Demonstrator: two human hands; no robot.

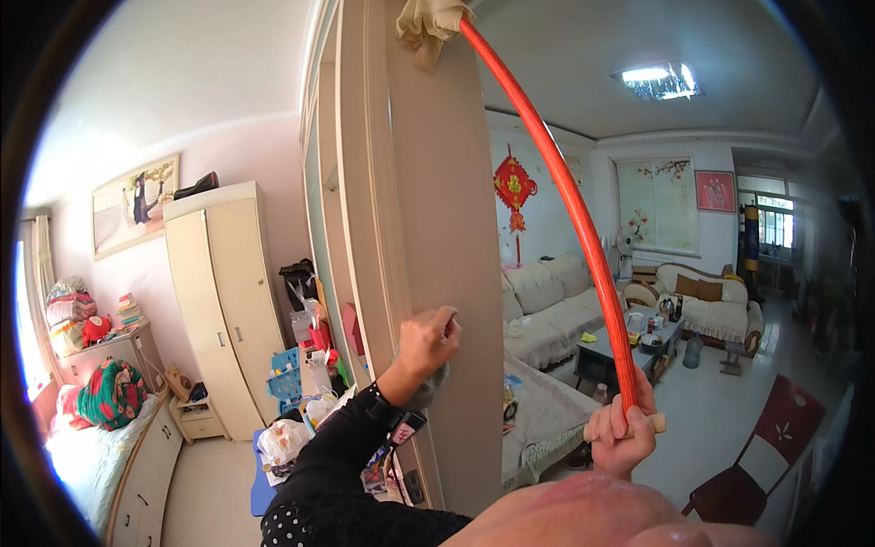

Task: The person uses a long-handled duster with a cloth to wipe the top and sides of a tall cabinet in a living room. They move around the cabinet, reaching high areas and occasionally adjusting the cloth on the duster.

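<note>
My right hand [623,434] grips the lower end of a long red stick [574,198], which looks bent through the lens. A short pale rod [657,424] lies crosswise in the same grip, sticking out on both sides of the fist. Bunched at the stick's upper end is a beige cloth [427,27], up against the top of a tall beige partition panel [444,205]. My left hand [427,342] is raised with curled fingers in front of this panel. Something grey [434,391] shows behind its wrist; I cannot tell whether the hand holds it.
On the left are a cream wardrobe [219,308], a bed [96,458] and a cluttered desk with a plastic bag [281,441]. To the right stand a covered sofa [560,294], a laden coffee table [608,352], a water bottle [692,352] and a dark red chair [735,492].
</note>
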